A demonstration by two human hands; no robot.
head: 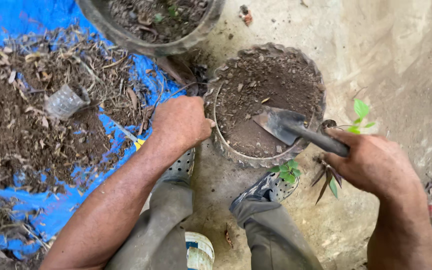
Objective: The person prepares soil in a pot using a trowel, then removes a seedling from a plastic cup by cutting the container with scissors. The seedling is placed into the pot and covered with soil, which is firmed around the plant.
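Pot (pixel 236 152) soil-filled; left hand (pixel 182 121) grips rim, right hand (pixel 373 162) holds trowel (pixel 283 125).

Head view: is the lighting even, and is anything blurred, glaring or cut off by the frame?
Head view: soft, even daylight, no hard shadows or glare; the soil-filled pot and trowel are sharp; the right hand and left hand are sharp too; the upper right concrete floor looks paler and slightly smeared; the second pot at the top and the white cup at the bottom are cropped by the frame.
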